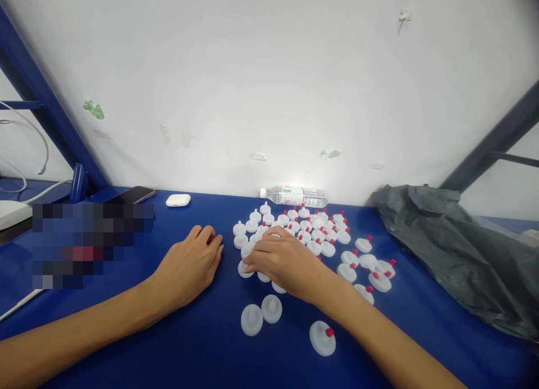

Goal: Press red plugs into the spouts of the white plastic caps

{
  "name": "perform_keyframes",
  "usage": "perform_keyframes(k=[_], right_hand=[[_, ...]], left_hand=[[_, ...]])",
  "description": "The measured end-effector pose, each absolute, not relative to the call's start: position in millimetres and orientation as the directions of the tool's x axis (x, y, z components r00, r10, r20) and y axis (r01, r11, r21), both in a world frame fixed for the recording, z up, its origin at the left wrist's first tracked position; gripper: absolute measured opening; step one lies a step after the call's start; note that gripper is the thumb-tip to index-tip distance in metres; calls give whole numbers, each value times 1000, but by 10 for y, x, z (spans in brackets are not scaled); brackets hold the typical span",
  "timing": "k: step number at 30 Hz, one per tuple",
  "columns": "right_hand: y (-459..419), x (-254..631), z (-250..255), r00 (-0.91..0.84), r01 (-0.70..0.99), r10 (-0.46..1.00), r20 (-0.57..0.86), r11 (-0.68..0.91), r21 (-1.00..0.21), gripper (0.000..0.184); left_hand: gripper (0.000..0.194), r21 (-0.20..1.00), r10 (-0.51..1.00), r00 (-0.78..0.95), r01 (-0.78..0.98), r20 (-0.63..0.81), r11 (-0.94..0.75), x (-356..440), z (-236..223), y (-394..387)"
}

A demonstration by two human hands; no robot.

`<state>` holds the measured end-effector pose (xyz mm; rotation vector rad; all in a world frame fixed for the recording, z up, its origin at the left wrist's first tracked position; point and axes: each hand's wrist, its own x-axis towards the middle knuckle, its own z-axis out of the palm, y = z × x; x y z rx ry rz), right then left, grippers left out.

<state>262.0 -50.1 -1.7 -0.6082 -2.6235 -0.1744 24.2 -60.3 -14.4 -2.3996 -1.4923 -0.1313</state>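
Observation:
My left hand (189, 264) is curled closed over the blue surface, and a bit of a small red tip cap (209, 239) shows between its fingers. Over the left side of a group of white nozzle lids, my right hand (280, 260) reaches down with fingers together. Its fingertips meet a white nozzle lid (244, 270); the thumb and the exact grip are hidden. Two lids with bare nozzles, one nozzle lid (251, 320) and another nozzle lid (272, 309), lie nearer me. A red-tipped lid (323, 338) sits below my right wrist.
Several red-tipped lids (328, 248) spread to the right. A clear bottle (295, 196) lies along the wall (269, 86). A white earbud case (178, 200) and a phone (135, 195) are at the back left. Dark plastic sheeting (442, 254) covers the right side.

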Motion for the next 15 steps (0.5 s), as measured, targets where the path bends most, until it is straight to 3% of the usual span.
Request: perform_keyframes(k=[8, 15], right_hand=[[-509, 2611, -19, -800, 455, 390, 455, 890, 39, 19], [-529, 2611, -2, -803, 470, 416, 427, 882, 24, 14]], left_hand=[[37, -142, 831, 535, 844, 152, -518, 203, -171, -597], [45, -66, 784, 597, 800, 171, -596, 151, -237, -582]])
